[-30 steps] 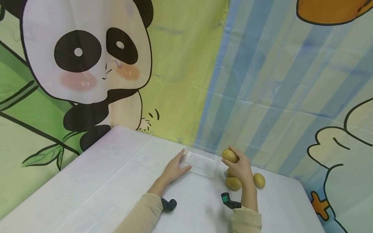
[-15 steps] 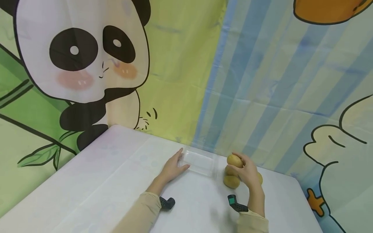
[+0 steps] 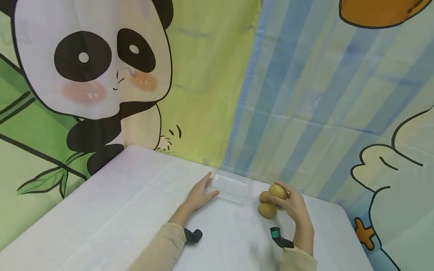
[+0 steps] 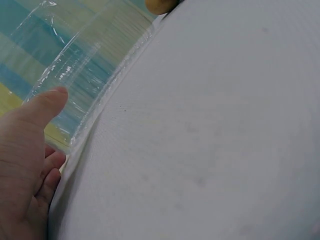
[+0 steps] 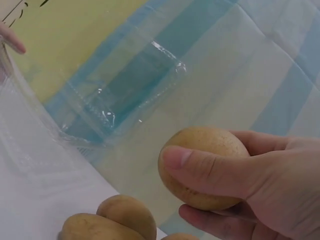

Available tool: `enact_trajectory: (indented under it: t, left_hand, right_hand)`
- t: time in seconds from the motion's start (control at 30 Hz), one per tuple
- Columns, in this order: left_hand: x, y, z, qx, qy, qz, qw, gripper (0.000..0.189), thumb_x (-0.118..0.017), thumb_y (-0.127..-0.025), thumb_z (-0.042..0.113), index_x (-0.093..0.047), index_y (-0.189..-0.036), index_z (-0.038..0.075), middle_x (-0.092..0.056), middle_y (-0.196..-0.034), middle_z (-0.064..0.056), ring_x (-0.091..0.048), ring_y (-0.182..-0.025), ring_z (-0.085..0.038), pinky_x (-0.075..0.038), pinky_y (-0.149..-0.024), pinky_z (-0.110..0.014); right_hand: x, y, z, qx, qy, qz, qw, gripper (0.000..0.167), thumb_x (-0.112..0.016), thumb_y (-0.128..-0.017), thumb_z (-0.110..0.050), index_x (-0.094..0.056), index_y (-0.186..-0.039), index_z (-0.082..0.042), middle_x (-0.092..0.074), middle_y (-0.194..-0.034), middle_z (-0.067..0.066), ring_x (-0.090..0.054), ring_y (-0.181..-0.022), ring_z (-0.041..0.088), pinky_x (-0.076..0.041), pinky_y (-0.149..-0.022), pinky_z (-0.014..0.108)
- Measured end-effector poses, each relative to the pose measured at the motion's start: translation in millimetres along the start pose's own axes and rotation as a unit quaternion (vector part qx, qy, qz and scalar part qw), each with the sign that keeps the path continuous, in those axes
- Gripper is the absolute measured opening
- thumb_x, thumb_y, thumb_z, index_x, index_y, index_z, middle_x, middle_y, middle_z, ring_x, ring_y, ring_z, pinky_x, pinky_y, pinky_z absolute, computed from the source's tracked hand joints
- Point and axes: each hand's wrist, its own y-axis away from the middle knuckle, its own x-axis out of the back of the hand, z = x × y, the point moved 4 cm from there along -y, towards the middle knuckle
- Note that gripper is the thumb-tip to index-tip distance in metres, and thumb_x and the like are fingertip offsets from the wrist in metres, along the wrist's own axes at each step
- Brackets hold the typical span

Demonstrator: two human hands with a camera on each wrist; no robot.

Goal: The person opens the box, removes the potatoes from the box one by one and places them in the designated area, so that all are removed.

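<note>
My right hand [image 3: 295, 205] holds a yellow-brown potato [image 3: 278, 191] above the table, thumb on one side and fingers on the other, as the right wrist view shows. Below it two potatoes lie close together, a nearer potato [image 3: 267, 210] and a farther potato [image 3: 265, 197]. The edge of one more potato [image 5: 180, 236] shows at the bottom of the right wrist view. On the left, my left hand [image 3: 198, 195] grips the end of a clear plastic box [image 3: 231, 188], its thumb along the near side [image 4: 47, 102]. The far fingertips are partly hidden.
A white cloth covers the table [image 3: 135, 218]. Behind it hangs a printed curtain [image 3: 305, 94] with a panda and blue stripes, close to the table's back edge. Dark wrist devices [image 3: 194, 236] sit on both forearms.
My right hand has moved to the right and slightly down with its potato, away from the box. The left hand stays at the box's end. The head view has shifted a little.
</note>
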Motion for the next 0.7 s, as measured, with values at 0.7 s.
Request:
enact_trajectory:
  t: [0.7]
  left_hand:
    - [0.2, 1.2, -0.7, -0.005, 0.001, 0.001, 1.0000, 0.089, -0.068, -0.083, 0.049, -0.023, -0.152, 0.016, -0.044, -0.146, -0.014, -0.043, -0.134, -0.031, -0.033, -0.113, -0.047]
  right_hand:
    - [2.9, 12.3, 28.9, -0.057, 0.020, -0.034, 0.9976, 0.065, -0.073, -0.081, -0.043, -0.051, -0.136, -0.017, -0.054, -0.132, 0.020, -0.055, -0.113, 0.032, -0.050, -0.087, 0.044]
